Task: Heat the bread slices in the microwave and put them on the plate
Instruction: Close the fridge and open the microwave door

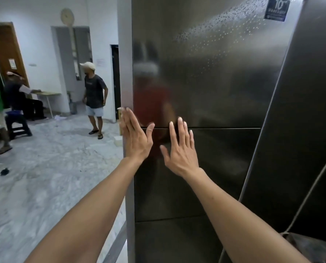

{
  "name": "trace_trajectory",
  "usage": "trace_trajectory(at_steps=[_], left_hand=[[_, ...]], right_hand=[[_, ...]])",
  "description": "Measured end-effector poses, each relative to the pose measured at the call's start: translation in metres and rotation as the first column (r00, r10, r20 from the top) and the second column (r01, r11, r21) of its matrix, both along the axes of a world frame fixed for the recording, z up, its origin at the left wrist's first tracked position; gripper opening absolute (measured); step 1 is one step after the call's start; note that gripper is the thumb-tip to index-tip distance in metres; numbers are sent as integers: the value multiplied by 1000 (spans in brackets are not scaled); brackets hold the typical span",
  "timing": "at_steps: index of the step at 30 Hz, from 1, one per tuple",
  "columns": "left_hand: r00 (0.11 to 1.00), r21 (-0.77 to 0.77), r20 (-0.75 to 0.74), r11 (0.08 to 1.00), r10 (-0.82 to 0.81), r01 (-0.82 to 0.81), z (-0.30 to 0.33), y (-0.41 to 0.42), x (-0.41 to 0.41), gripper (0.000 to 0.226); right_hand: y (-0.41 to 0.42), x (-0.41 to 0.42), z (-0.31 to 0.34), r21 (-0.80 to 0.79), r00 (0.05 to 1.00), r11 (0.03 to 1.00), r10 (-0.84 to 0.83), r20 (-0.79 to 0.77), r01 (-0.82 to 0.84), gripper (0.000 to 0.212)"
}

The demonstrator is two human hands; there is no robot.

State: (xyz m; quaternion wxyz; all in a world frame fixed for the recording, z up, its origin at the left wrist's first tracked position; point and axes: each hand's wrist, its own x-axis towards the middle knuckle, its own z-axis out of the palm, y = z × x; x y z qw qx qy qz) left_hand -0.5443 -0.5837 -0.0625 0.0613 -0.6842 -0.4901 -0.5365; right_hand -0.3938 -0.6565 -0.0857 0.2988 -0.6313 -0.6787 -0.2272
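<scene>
A tall dark steel fridge (215, 82) fills the view in front of me, its doors closed. My left hand (136, 137) is raised flat at the fridge's left edge, fingers spread, level with the seam between the upper and lower doors. My right hand (181, 150) is held up just to its right, fingers apart, in front of the lower door (215, 168). Neither hand holds anything. No bread, microwave or plate is in view.
To the left lies a marble floor (53, 168). A person in a cap (94, 95) stands a few steps away. Other people are by a small table (46, 94) and a stool (18, 124) at far left. A rope (314, 186) hangs at right.
</scene>
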Motion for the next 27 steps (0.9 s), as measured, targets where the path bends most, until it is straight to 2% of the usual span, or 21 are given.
trace_trajectory(at_steps=[4,7,12,21,25,27], left_hand=[[999,50,29,999,-23,22,-8,17,3,87],[997,1,67,999,-35,35,-6,27,4,87],[971,-49,212,991,-114,127,-1,49,14,84],[944,-137,224,951,-243,277,10,118,17,85],[902,-172,266,904,-340,391,19,151,23,83],[860,-164,306,867,-409,471,22,168,25,73]], right_hand=[[22,4,-11,8,988,994,-108,109,108,86],[34,8,-12,7,972,989,-149,181,150,86],[58,11,-8,11,957,982,-188,221,190,82],[113,18,-7,21,934,966,-256,248,259,82],[141,22,-7,19,923,955,-292,251,297,84],[151,25,-7,5,921,951,-302,247,310,83]])
